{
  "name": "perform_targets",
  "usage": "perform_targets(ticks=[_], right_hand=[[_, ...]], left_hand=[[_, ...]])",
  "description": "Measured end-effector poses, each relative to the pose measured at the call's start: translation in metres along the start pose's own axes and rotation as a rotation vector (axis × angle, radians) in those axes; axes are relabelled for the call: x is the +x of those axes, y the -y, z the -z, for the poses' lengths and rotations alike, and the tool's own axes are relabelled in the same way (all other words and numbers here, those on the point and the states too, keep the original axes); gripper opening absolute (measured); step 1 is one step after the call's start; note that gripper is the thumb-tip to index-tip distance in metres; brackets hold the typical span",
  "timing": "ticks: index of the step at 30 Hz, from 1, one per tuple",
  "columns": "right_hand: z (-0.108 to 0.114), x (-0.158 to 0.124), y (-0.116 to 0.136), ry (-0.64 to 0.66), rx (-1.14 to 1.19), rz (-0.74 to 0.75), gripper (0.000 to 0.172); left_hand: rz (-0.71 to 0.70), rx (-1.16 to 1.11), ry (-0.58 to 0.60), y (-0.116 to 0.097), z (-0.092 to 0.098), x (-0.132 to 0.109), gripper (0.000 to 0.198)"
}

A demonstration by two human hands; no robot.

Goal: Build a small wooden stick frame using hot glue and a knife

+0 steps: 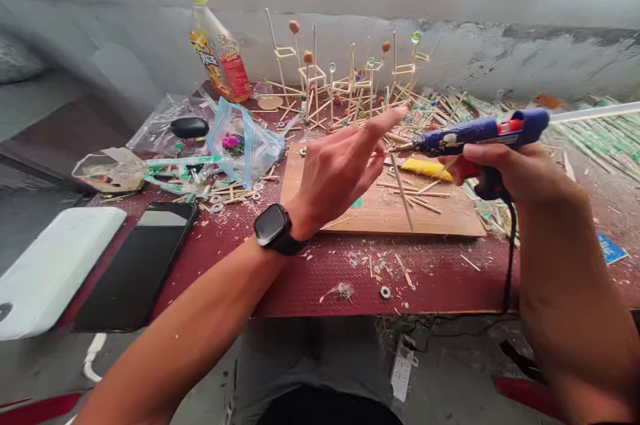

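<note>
Maroon tabletop (310,285), stick-littered. Right hand (520,178), right of centre: fingers closed round the handle of the glue gun (475,132), which levels its nozzle leftward. Left hand (340,168), centre: fingers wide, empty, forefinger beside the nozzle, above cardboard (380,212).

We saw a blue glue gun (480,135) with white speckles and a red patch at right, a yellow-capped bottle (219,45) with red-and-yellow label at upper left, a dark red mat (450,278), a black watch (275,230), a tan board (450,220) at centre.
</note>
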State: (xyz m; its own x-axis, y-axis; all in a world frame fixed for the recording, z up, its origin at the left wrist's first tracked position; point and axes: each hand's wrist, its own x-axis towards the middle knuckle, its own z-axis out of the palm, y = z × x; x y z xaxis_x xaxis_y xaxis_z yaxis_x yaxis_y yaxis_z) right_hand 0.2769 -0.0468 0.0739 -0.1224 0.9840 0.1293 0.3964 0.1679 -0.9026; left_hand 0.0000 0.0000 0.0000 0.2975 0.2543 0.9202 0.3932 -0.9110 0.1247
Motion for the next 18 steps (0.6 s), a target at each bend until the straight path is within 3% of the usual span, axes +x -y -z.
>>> perform_targets(ticks=[10,18], right_hand=[[0.008,0.001,-0.005,0.018,-0.104,-0.02,0.047],[0.016,0.004,-0.019,0.084,-0.22,0.144,0.05]], left_hand=[[0.137,-0.072,0.08,-0.003,0.005,0.0,0.048],[0.137,-0.064,0.089,-0.003,0.006,0.0,0.05]])
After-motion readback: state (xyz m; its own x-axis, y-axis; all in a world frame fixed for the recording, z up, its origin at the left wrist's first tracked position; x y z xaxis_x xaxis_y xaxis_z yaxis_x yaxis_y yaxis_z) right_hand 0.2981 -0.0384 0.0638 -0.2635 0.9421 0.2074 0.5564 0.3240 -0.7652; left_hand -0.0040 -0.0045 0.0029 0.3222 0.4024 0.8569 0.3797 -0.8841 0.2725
